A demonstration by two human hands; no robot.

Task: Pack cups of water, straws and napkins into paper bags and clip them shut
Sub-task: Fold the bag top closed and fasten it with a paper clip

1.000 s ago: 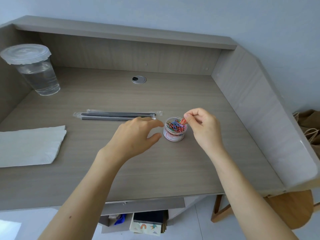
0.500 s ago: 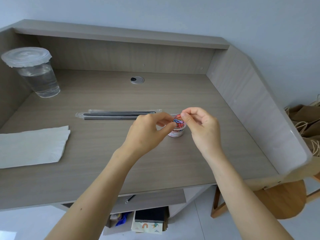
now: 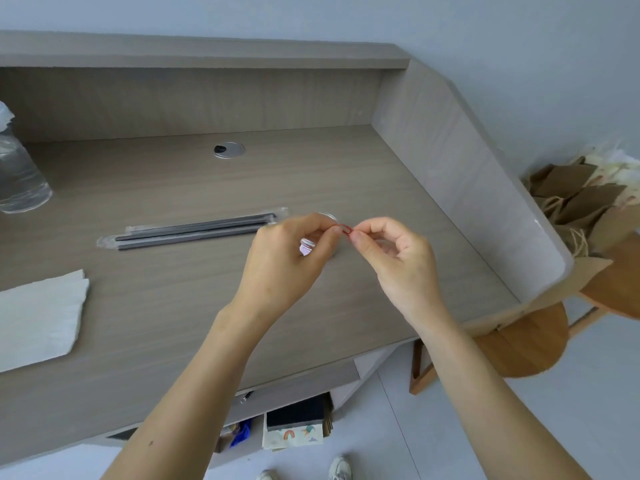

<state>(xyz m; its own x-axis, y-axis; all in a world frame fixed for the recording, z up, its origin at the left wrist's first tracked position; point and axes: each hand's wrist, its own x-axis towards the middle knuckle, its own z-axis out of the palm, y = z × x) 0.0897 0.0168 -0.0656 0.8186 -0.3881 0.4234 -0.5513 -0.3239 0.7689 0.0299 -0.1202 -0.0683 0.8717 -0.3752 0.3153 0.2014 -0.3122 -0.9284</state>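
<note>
A red paper clip point(image 3: 346, 230) is pinched between the fingertips of my left hand point(image 3: 289, 263) and my right hand point(image 3: 398, 258), just above the small clear jar of clips point(image 3: 308, 244), which my left hand mostly hides. Wrapped dark straws point(image 3: 194, 230) lie on the desk to the left of my hands. A lidded clear cup of water point(image 3: 19, 181) stands at the far left edge, partly cut off. White napkins point(image 3: 38, 317) lie at the front left. Brown paper bags point(image 3: 575, 202) are piled on a stool to the right of the desk.
The grey wooden desk point(image 3: 173, 299) has a raised back and right side wall point(image 3: 460, 174). A round cable grommet point(image 3: 228, 149) sits near the back. A wooden stool point(image 3: 523, 344) stands at the right; books and boxes sit on a shelf below the desk.
My right hand lifted a red clip out of the jar and my left hand came in to pinch its other end. The camera turned rightward, pushing the cup to the frame edge.
</note>
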